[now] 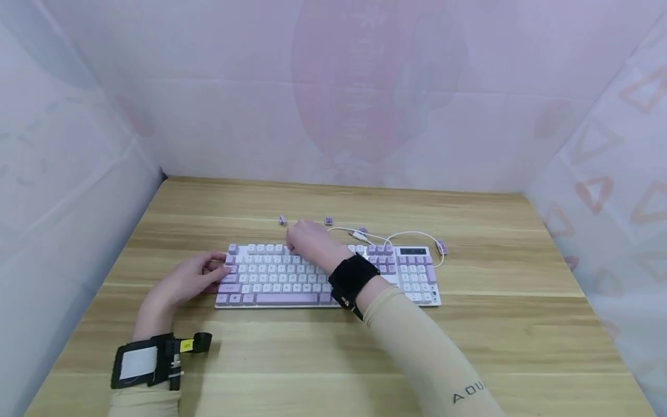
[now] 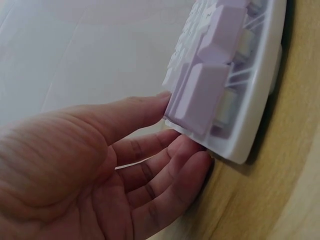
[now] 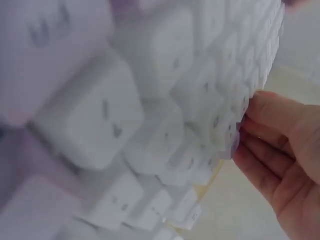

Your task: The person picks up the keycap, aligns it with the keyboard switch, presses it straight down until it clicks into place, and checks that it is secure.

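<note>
A white and purple keyboard (image 1: 288, 278) lies flat on the wooden table. At its left end my left hand (image 1: 183, 280) grips the edge, thumb against a purple key (image 2: 202, 97) and fingers curled at the underside. My right hand (image 1: 312, 240) reaches over the keyboard to its top row. In the right wrist view, the thumb and curled fingers of that hand pinch a small purple keycap (image 3: 232, 145) at the far edge of the white keys (image 3: 172, 135). The fingertips are partly hidden there.
Loose purple keycaps lie behind the keyboard: one (image 1: 282, 220) left of my right hand, another (image 1: 329, 221) just right of it. Farther right, a white cable (image 1: 411, 233) with a USB plug (image 1: 359, 236) loops near a keycap (image 1: 442, 247). Fabric walls (image 1: 365, 116) enclose the table.
</note>
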### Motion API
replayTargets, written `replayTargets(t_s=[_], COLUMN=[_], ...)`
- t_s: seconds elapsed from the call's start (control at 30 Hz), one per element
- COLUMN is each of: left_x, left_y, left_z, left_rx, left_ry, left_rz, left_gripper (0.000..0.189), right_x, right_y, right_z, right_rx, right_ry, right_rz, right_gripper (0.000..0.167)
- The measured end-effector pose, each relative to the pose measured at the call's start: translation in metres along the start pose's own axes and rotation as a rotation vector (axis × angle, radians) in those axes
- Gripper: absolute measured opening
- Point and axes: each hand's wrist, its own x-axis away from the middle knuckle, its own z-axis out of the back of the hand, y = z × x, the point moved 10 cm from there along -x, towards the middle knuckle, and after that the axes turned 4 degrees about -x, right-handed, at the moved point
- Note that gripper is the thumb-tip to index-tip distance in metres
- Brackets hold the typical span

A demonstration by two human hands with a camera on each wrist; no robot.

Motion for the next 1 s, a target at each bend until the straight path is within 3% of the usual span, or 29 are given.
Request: replayTargets(t_s=[0.37,0.53,0.83,1.0], left_x=[0.001,0.002,0.009,0.014], left_y=[-0.002,-0.004,-0.013,-0.015], left_z=[0.002,0.004,0.005,0.006], left_rx=[0.004,-0.004,-0.002,-0.009], left_ry=[-0.001,0.001,-0.006,0.001], left_rz=[0.006,0.001,0.012,0.014], left_gripper=[0.058,0.057,0.059,0.059], right_x=[0.006,0.006,0.004,-0.003], right_y=[0.009,0.005,0.006,0.009], right_z=[-0.002,-0.005,-0.007,0.003], right_rx=[-0.061,-0.045,-0.24,-0.238], right_ry=[0.063,0.07,0.024,0.034], right_rz=[-0.054,-0.045,-0.011,-0.029], right_gripper=[0.009,0.01,0.016,0.021])
